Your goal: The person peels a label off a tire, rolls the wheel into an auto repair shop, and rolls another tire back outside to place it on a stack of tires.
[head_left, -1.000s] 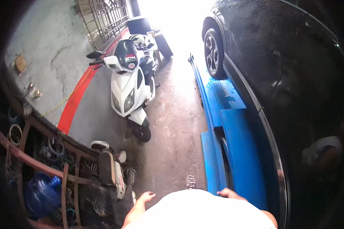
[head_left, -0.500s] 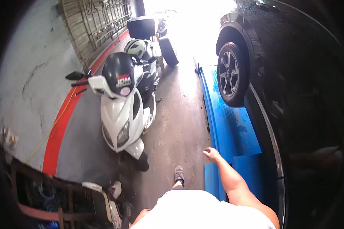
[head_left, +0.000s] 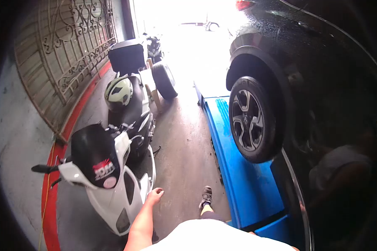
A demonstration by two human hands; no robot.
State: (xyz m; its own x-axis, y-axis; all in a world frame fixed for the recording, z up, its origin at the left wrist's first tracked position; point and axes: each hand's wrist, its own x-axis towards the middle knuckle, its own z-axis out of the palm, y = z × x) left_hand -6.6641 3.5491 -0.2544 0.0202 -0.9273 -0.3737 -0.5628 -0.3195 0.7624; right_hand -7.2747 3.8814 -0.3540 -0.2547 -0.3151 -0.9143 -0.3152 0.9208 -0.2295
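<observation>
Swinging forward in the head view, the left hand [head_left: 156, 195] is now out in front, while the right hand [head_left: 251, 233] has dropped back until only a sliver shows at the edge of the shirt [head_left: 222, 238]. The white scooter [head_left: 111, 205] and the car wheel [head_left: 248, 119] stand nearer than a second ago, which suggests walking up the aisle rather than handling anything. The left grip is loose, fingers half-curled, nothing visible in it; the right grip I cannot tell. The scooter stands just beside the left hand, with no clear contact; the blue platform [head_left: 224, 142] is nearest the right hand, under the wheel.

Counted: one white scooter, one motorbike [head_left: 153, 47] beyond it, one helmet [head_left: 119, 91], one black box [head_left: 125, 56], one loose tyre [head_left: 164, 80], one dark car [head_left: 331, 96] with one wheel visible, one shoe [head_left: 206, 195].
</observation>
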